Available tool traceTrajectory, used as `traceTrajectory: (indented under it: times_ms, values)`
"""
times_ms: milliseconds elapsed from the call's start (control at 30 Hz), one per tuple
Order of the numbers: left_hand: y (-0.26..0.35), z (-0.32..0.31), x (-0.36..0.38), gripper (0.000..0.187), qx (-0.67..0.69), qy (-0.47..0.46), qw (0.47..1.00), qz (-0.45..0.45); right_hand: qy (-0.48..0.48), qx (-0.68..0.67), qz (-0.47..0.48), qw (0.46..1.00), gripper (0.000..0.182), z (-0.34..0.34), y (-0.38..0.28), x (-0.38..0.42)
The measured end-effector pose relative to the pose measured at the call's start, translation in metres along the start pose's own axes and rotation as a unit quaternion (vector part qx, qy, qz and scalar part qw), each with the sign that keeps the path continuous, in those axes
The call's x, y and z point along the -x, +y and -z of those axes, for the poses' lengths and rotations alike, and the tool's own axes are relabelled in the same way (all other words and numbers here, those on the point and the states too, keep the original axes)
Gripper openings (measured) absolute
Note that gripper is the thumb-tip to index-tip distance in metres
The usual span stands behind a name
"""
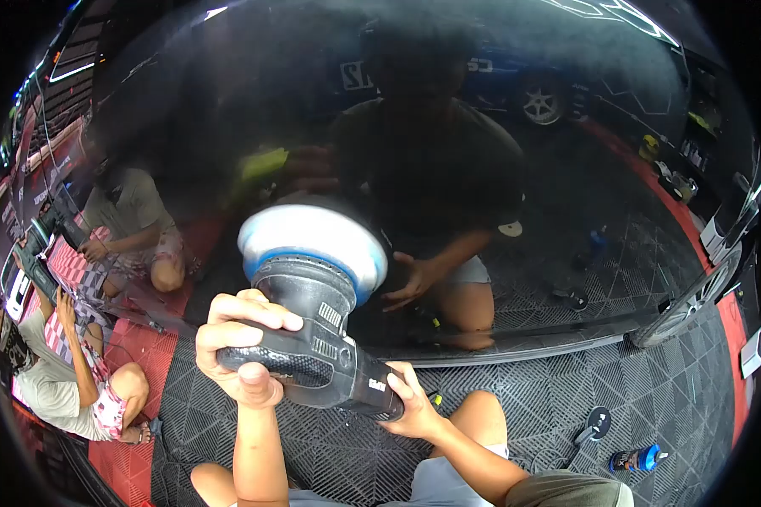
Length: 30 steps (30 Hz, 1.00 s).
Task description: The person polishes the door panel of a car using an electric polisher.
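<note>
A black car polisher (300,359) with a white pad (309,237) and a blue-edged backing is held up at the glossy black car panel (558,279). Its pad faces the panel; whether it touches cannot be told. My left hand (241,338) wraps the handle behind the head, thumb below and fingers over the top. Farther back, my right hand (413,399) grips the rear end of the body. The panel mirrors my body, another person and a blue car.
At left another person (63,372) squats by the car, holding a similar machine (38,262). On the grey tiled floor (676,380) lie a blue-capped bottle (643,458) and a tool with a round black head (599,422). A car wheel (693,296) stands at right.
</note>
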State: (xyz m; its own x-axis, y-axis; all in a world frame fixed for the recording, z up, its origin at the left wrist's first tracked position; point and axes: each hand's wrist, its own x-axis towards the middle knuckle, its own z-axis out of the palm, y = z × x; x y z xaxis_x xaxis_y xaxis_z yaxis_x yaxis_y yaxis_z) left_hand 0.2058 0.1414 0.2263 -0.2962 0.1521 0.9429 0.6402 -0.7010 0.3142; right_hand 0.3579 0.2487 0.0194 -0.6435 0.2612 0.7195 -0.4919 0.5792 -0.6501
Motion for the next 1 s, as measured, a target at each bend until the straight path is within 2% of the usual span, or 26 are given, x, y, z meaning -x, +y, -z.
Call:
traceTrajectory:
  times_ms: [133, 167, 633, 1000]
  values:
    - [0.001, -0.029, 0.003, 0.042, 0.005, -0.016, 1.0, 0.001, 0.011, -0.004, 0.019, 1.0, 0.111, 0.023, 0.005, 0.008]
    - [0.003, -0.017, 0.0, 0.042, 0.005, -0.016, 1.0, 0.0, 0.008, -0.007, 0.018, 1.0, 0.111, 0.012, 0.002, 0.003]
    - [0.0, -0.059, 0.014, 0.039, 0.037, 0.014, 0.999, -0.029, 0.003, 0.013, 0.008, 1.0, 0.112, 0.052, 0.004, 0.027]
    - [0.002, -0.087, 0.021, 0.039, 0.072, 0.002, 0.997, -0.011, 0.025, -0.006, 0.015, 1.0, 0.112, 0.072, 0.004, 0.039]
